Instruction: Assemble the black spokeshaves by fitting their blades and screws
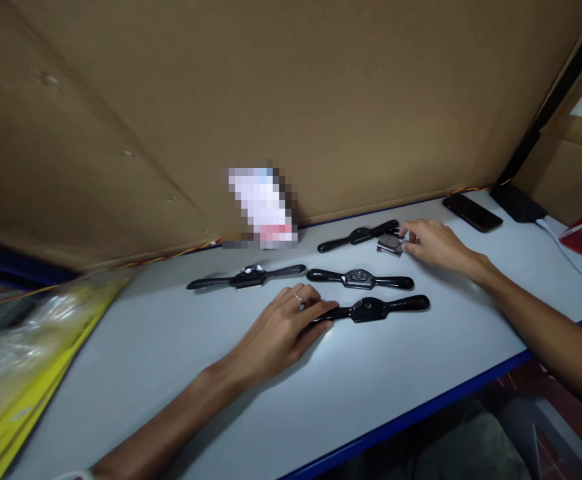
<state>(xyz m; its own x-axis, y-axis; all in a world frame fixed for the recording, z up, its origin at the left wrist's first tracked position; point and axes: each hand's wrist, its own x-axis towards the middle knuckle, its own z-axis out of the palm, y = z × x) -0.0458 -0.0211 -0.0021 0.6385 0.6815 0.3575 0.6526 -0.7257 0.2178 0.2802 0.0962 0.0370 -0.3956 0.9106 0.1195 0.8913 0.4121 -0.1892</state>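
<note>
Black, the two-handled tool [368, 309] nearest the table's front edge [411, 412] has its left end pinched by the left hand [285, 323]; the half-curled right hand [433, 247] is at small dark plates [389, 244], its hold unclear.

I count 4 black two-handled tools [369, 309] on 1 worktop [371, 380], plus 1 small pile of dark plates [389, 245]; how many plates it holds, I can't tell from here. I also get 1 phone [472, 213], 1 black device [517, 203], 1 white cable [565, 253] and 1 pixelated object [261, 203]. The yellow sheets [65, 363] overlap, so I can't number them from my station.
</note>
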